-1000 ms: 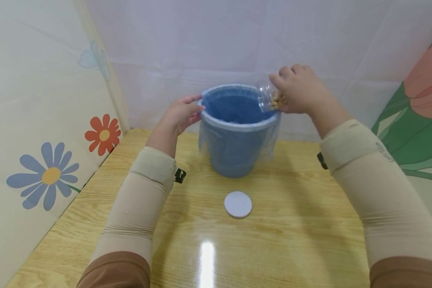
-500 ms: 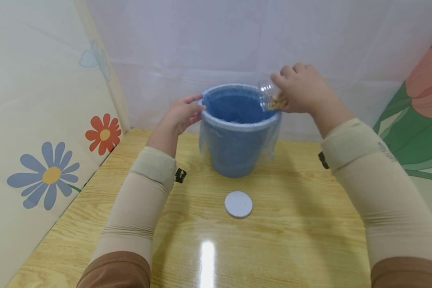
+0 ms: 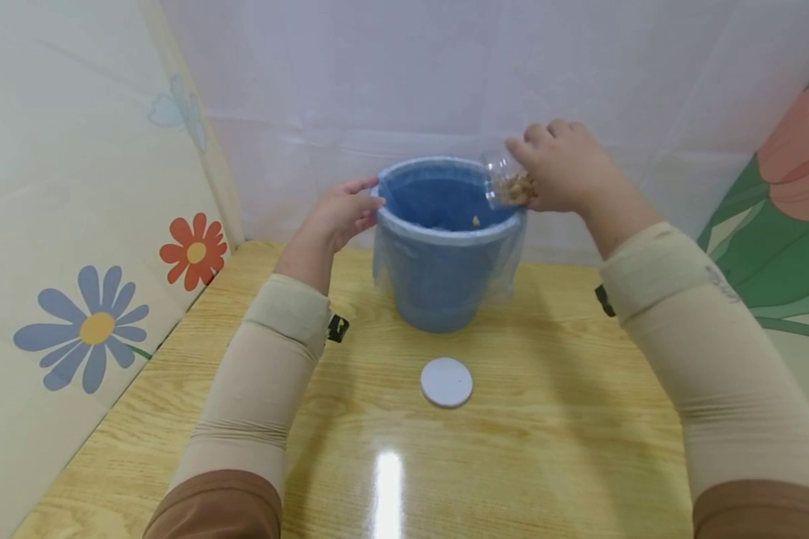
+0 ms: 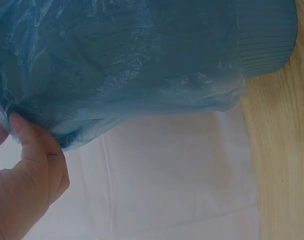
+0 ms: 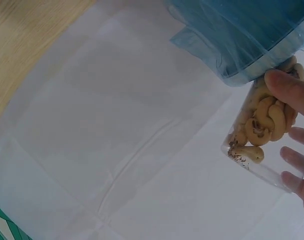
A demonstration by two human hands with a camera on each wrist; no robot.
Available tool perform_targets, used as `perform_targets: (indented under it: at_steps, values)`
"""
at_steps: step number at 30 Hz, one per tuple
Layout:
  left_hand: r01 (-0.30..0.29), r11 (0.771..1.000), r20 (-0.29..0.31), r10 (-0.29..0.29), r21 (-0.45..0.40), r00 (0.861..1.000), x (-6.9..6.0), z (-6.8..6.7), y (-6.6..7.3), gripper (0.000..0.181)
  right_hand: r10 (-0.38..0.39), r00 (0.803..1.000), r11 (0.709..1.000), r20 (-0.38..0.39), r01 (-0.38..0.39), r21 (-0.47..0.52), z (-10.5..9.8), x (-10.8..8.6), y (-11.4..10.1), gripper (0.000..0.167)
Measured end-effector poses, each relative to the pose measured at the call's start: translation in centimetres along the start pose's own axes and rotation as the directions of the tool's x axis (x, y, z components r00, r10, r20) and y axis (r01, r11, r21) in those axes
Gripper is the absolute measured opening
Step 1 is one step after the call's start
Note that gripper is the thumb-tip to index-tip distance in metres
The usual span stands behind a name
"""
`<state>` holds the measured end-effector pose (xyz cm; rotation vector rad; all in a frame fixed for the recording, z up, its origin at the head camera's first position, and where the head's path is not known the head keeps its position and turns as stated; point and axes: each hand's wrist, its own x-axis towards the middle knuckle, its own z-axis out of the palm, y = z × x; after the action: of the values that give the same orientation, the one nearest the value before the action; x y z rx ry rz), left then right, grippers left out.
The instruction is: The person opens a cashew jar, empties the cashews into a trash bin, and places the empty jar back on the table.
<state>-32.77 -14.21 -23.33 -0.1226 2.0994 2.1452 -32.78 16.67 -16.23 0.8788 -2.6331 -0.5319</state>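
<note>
In the head view a blue trash bin stands upright, lined with a thin clear plastic bag folded over its rim. My left hand pinches the bin's left rim and the bag there between thumb and fingers. At the right rim, my right hand grips a clear jar, tilted with its mouth toward the bin's inside. Several cashews and brown crumbs lie in the jar in the right wrist view. One loose cashew shows inside the bin's opening. The bin's bottom is hidden.
A round white lid lies flat on the wood-grain table in front of the bin. A white cloth backdrop hangs close behind. Flower-printed panels stand to the left and right.
The cashews have shifted inside the tilted jar. One cashew now appears in the bin's opening, below the jar's mouth. Both hands have kept nearly the same place.
</note>
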Motion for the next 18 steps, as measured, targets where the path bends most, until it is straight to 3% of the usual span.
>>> perform_targets:
  at_steps: [18]
  values:
    - [0.0, 1.0, -0.006, 0.0, 0.003, 1.0, 0.05, 0.06, -0.03, 0.051, -0.004, 1.0, 1.0, -0.019, 0.004, -0.016, 0.08, -0.1, 0.09, 0.086]
